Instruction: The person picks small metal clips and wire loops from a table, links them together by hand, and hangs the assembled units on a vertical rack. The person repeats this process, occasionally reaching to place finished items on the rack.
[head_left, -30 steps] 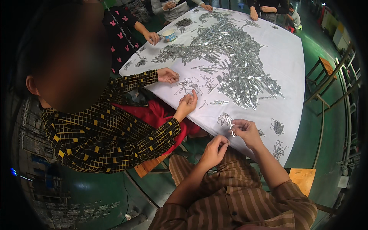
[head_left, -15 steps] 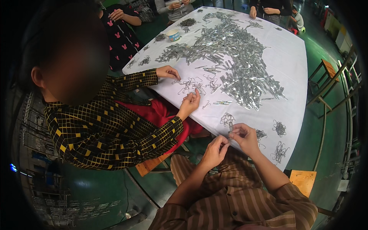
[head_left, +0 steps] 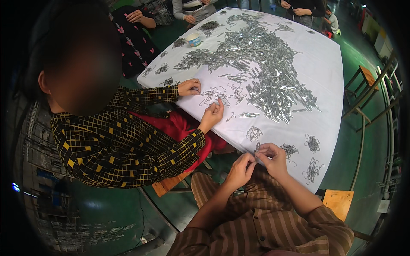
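Close to the table's near edge, my left hand (head_left: 240,171) and my right hand (head_left: 273,160) meet, fingertips almost touching. A small shiny metal piece (head_left: 258,146) pokes up between the pinched thumb and fingers of my right hand; most of it is covered. My left hand is closed in a pinch beside it, and what its fingertips grip is too small to make out. Just beyond lies a loose heap of bent wire hooks (head_left: 254,134). Right of my right hand is a darker cluster of small metal pieces (head_left: 289,150).
A large pile of flat silvery metal pieces (head_left: 273,81) covers the middle of the white-covered table (head_left: 320,77). More wire heaps (head_left: 313,170) lie at the right. A co-worker's hands (head_left: 212,115) work at left over wires (head_left: 213,96). A paper tub (head_left: 193,39) stands farther back.
The metal piece in my right hand sits lower, less of it showing. My hands stay close together. The co-worker's far hand has closed and pulled back slightly from the wires.
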`<action>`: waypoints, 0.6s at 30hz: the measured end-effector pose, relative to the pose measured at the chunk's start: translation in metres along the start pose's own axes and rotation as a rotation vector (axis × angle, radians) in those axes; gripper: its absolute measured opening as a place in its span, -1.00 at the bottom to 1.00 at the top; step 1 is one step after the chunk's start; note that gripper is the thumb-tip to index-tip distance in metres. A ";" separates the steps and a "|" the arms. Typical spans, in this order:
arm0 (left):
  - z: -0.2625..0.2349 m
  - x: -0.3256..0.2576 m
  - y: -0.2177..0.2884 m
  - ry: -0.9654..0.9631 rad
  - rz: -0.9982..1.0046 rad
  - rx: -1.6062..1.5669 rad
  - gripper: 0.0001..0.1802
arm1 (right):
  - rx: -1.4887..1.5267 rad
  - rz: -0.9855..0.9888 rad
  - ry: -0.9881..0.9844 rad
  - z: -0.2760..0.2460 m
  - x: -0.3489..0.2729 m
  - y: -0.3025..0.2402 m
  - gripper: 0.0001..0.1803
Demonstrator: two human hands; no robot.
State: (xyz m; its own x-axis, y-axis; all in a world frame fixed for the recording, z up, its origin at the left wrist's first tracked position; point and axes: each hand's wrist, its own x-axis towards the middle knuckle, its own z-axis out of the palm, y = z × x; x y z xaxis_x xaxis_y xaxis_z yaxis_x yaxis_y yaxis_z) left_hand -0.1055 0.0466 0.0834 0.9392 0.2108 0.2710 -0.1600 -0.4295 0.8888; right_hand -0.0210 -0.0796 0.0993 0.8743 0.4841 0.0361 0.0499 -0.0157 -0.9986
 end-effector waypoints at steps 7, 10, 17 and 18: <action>-0.009 -0.004 -0.001 -0.052 0.007 0.032 -0.86 | 0.012 -0.079 0.001 0.004 -0.011 0.000 -0.87; -0.015 -0.006 -0.004 -0.082 0.012 0.058 -0.87 | 0.024 -0.068 0.002 0.007 -0.016 -0.001 -0.87; -0.023 -0.005 -0.006 -0.090 0.052 0.104 -0.87 | 0.049 -0.095 -0.003 0.010 -0.022 0.007 -0.86; -0.024 -0.005 -0.010 -0.102 0.052 0.136 -0.87 | 0.049 -0.096 0.002 0.010 -0.023 0.008 -0.85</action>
State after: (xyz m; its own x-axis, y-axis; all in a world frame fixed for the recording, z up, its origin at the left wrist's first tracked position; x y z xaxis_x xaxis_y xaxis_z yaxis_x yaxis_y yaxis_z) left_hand -0.1156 0.0712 0.0819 0.9579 0.0979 0.2700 -0.1730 -0.5539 0.8144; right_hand -0.0453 -0.0817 0.0903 0.8676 0.4793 0.1320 0.1102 0.0736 -0.9912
